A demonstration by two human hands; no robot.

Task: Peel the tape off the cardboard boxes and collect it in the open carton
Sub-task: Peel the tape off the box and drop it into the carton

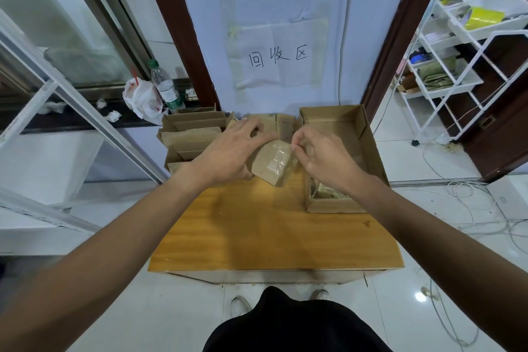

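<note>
Hands meet over far end of yellow wooden tabletop (271,231); left hand (228,148) wraps fingers + thumb round small brown cardboard box (264,170), held tilted. On the box's upper right corner, right hand (323,157) pinches edge of shiny clear tape (279,158) w/ thumb & forefinger. Just right of that pinch, partly under right wrist: open brown carton (368,134) w/ crumpled peeled tape scraps (328,194) at its near end. Left of the grip, behind left hand: pile of flattened cardboard pieces (191,134).

A storeroom recycling corner: handwritten wall sign (278,58), stacked cardboard (191,134), wire shelving (457,60).
</note>
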